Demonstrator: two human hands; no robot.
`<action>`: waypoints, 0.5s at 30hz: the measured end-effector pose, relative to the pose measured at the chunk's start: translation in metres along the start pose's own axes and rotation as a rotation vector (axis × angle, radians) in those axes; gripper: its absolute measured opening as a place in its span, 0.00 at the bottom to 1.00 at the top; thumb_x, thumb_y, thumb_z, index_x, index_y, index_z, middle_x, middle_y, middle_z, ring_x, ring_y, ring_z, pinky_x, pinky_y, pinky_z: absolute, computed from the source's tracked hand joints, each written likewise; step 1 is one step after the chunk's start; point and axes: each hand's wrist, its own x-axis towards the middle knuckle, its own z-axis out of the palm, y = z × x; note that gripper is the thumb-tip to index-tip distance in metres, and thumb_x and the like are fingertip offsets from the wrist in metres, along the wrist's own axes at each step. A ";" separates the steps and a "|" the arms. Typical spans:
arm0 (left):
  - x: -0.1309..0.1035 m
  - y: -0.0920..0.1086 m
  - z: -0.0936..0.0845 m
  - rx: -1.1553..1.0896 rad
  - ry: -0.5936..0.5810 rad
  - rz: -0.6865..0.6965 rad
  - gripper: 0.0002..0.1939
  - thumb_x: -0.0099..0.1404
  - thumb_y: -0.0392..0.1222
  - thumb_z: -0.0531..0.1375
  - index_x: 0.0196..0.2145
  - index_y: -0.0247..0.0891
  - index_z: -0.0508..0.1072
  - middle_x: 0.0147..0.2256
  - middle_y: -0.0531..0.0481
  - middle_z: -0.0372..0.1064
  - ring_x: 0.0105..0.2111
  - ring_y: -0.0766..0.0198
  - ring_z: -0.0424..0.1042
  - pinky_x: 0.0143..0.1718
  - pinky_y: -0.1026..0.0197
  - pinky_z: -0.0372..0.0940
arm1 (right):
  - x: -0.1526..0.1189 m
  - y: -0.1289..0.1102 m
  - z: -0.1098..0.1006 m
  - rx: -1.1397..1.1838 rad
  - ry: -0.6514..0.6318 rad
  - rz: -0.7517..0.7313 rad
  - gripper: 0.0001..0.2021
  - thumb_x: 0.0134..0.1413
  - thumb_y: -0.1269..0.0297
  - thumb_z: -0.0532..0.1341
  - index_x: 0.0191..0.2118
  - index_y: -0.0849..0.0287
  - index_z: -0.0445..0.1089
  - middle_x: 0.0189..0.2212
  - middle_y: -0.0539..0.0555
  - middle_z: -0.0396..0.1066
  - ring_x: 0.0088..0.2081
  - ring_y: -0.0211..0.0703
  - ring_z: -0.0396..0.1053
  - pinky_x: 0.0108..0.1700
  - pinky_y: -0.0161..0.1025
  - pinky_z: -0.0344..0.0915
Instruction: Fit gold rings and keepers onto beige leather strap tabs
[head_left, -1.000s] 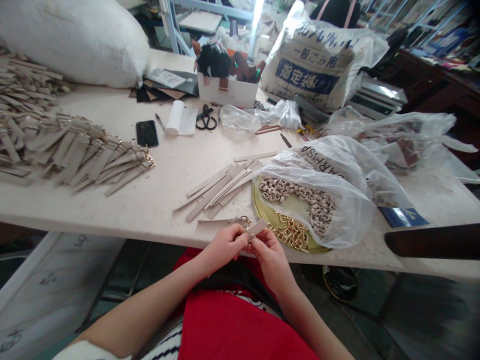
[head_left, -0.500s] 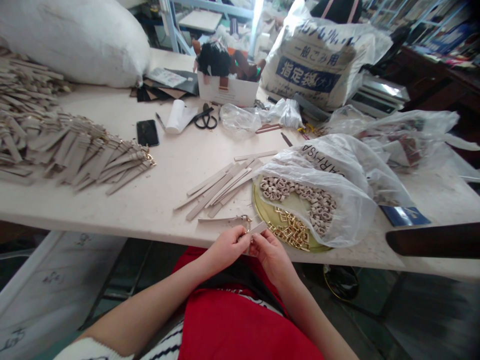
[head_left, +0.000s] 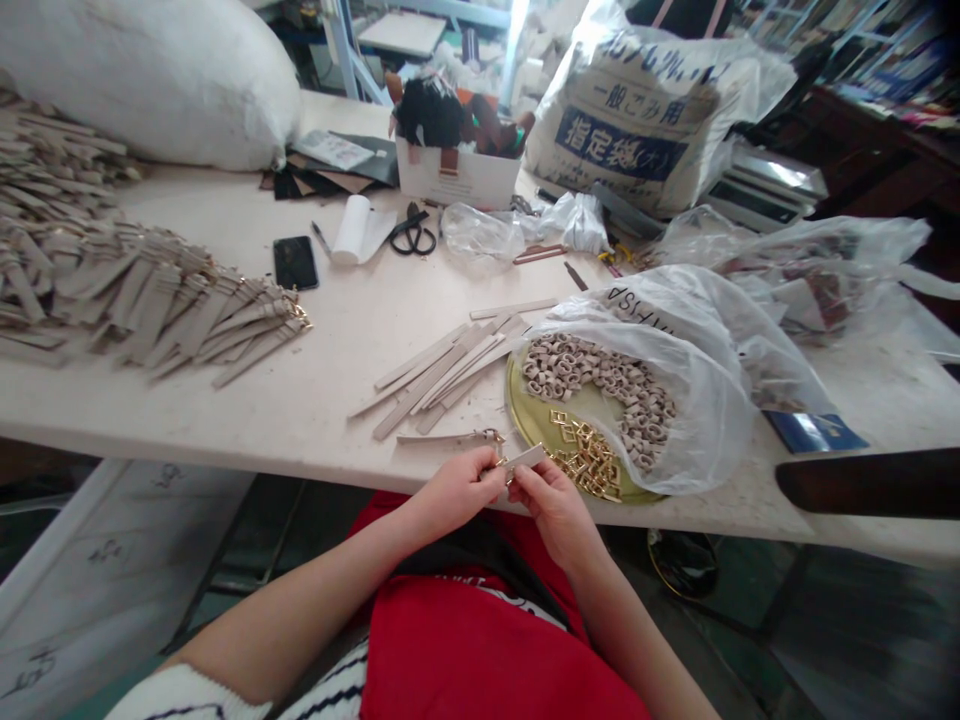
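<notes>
Both my hands meet at the table's front edge on a short beige strap [head_left: 526,459]. My left hand [head_left: 474,485] pinches its near end, where a bit of gold metal shows. My right hand [head_left: 546,495] grips the strap farther along, thumb and fingers together. Just beyond my left hand lies another strap [head_left: 442,439] with a gold buckle at its end. Loose beige strips [head_left: 442,375] are spread behind it. To the right, a round yellow-green tray [head_left: 529,408] bears gold buckles [head_left: 589,460] and small beige loops [head_left: 637,395], partly under a clear plastic bag [head_left: 712,380].
A large heap of buckled straps [head_left: 172,300] covers the table's left side. Farther back are a phone [head_left: 295,263], a paper roll [head_left: 352,232], black scissors [head_left: 412,235] and a white box [head_left: 457,180]. A dark bar [head_left: 870,482] juts in from the right.
My right hand has shifted slightly right and up along with the strap's far end. My left hand has hardly moved. The view has tilted a little.
</notes>
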 end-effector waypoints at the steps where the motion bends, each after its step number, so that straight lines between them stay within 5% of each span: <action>1: 0.000 0.000 -0.001 0.019 -0.007 0.002 0.11 0.58 0.43 0.49 0.22 0.36 0.60 0.20 0.57 0.55 0.22 0.71 0.55 0.23 0.68 0.51 | 0.000 -0.001 0.000 -0.043 0.008 -0.020 0.07 0.45 0.61 0.62 0.29 0.59 0.68 0.24 0.47 0.66 0.26 0.35 0.60 0.31 0.33 0.58; 9: 0.001 -0.004 -0.010 -0.029 -0.066 -0.021 0.16 0.57 0.52 0.52 0.21 0.37 0.59 0.17 0.58 0.56 0.19 0.71 0.54 0.20 0.68 0.50 | -0.005 -0.017 0.007 -0.644 0.149 -0.422 0.02 0.46 0.67 0.59 0.26 0.56 0.64 0.23 0.47 0.61 0.27 0.38 0.59 0.32 0.35 0.55; 12: 0.005 -0.007 -0.010 -0.131 -0.059 -0.061 0.16 0.55 0.53 0.55 0.24 0.37 0.59 0.17 0.60 0.56 0.16 0.73 0.55 0.18 0.69 0.50 | -0.010 -0.027 0.008 -0.691 0.051 -0.472 0.02 0.50 0.66 0.57 0.28 0.56 0.65 0.25 0.48 0.62 0.29 0.38 0.60 0.33 0.35 0.55; 15: 0.007 -0.006 -0.009 -0.205 -0.075 -0.031 0.15 0.56 0.50 0.55 0.36 0.38 0.61 0.20 0.60 0.60 0.17 0.71 0.58 0.18 0.69 0.53 | -0.009 -0.041 -0.004 -0.661 -0.180 -0.396 0.05 0.52 0.65 0.56 0.33 0.57 0.67 0.27 0.49 0.65 0.30 0.38 0.61 0.33 0.34 0.57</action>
